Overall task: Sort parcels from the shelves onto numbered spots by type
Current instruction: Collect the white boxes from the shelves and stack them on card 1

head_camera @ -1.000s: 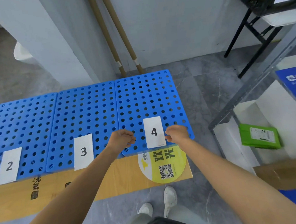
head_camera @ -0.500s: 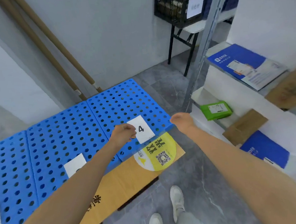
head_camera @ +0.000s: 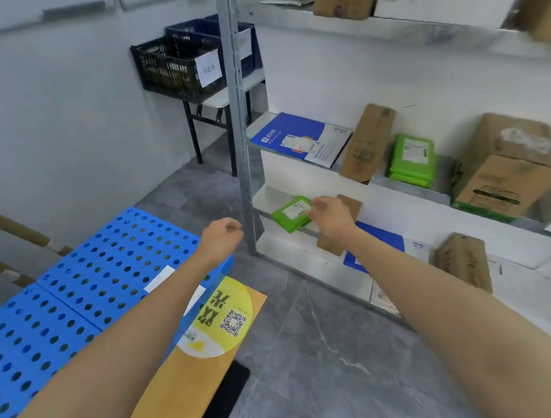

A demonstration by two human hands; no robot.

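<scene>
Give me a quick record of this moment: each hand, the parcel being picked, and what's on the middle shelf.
left hand: curled, holds nothing, above the edge of the blue boards
right hand: at the green parcel; grip unclear
green parcel: lies on the low shelf
middle shelf: blue envelope, brown boxes, green stack

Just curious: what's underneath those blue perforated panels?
A tan board with a yellow round sticker pokes out beneath the blue panels; how far it runs under them is covered.
</scene>
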